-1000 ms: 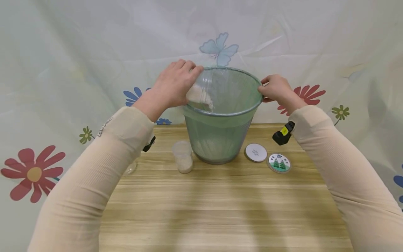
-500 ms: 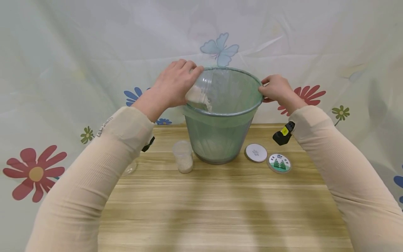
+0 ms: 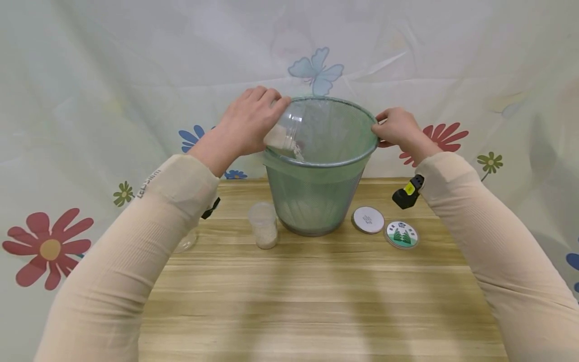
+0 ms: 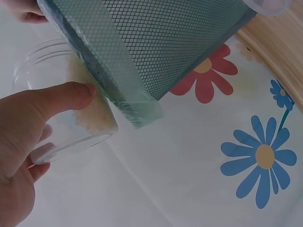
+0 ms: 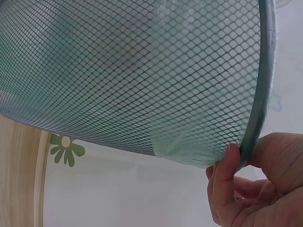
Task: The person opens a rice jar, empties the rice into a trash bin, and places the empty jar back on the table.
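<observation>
My left hand (image 3: 249,120) grips a clear plastic jar (image 3: 291,118), tipped with its mouth over the left rim of a mesh trash can (image 3: 314,196). Pale grains (image 4: 97,111) lie along the jar's lower side, and in the head view some are at its mouth. A thin green bag (image 5: 189,94) lines the can and folds down outside the rim. On the opposite side, my right hand (image 3: 398,128) pinches the rim and bag between thumb and fingers. The can stands upright on the table. Its bottom shows only dimly through the mesh.
Left of the can's base stands another clear jar (image 3: 265,234) with pale grains in it. Two round lids, one plain white (image 3: 368,219) and one with a green print (image 3: 401,235), lie to the right. A clear round piece (image 3: 186,244) is partly behind my left sleeve.
The left hand and jar have shifted slightly left, and fewer grains show inside the jar near its mouth. The right hand and the can have stayed in place.
</observation>
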The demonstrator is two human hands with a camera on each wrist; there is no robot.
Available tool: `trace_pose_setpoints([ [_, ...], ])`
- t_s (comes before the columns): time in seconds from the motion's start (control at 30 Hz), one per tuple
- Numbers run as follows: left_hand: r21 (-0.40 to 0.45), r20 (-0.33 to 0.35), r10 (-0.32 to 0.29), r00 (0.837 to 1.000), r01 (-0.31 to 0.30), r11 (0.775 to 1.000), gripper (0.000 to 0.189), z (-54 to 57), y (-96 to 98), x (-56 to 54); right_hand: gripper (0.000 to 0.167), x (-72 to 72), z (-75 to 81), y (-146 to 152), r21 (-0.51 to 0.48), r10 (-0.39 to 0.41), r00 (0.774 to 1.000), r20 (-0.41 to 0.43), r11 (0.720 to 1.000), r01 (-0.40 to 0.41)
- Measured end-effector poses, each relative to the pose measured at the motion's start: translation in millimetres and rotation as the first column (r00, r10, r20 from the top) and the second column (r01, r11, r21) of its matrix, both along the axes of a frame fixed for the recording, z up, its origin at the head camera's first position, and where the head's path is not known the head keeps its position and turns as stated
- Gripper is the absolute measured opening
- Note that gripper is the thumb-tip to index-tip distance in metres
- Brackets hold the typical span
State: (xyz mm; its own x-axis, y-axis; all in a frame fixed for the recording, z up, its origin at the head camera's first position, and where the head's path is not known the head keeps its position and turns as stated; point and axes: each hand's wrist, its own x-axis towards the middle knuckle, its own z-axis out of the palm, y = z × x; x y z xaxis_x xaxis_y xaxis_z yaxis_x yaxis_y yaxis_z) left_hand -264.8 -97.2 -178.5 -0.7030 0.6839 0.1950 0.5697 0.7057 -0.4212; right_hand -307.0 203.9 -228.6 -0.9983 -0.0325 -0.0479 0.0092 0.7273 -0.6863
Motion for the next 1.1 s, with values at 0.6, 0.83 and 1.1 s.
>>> trace_pose_setpoints([
  [0.6, -0.017, -0.036, -0.051, 0.998, 0.051, 0.999, 0.071, 0.8, 1.0, -0.2, 0.05, 0.6, 0.7, 0.9, 0.009, 0.001, 1.0, 0.002, 1.0, -0.001],
  [0.83, -0.042, -0.031, -0.045, 0.999, 0.043, 0.998, 0.068, 2.3, 2.7, 1.0, 0.05, 0.5, 0.6, 1.1, 0.01, 0.0, 1.0, 0.003, 1.0, 0.0],
  [1.1, -0.055, -0.02, -0.06, 0.998, 0.059, 0.997, 0.065, 6.3, 5.9, 1.0, 0.05, 0.3, 1.1, 1.6, 0.017, 0.001, 1.0, 0.003, 1.0, -0.001],
])
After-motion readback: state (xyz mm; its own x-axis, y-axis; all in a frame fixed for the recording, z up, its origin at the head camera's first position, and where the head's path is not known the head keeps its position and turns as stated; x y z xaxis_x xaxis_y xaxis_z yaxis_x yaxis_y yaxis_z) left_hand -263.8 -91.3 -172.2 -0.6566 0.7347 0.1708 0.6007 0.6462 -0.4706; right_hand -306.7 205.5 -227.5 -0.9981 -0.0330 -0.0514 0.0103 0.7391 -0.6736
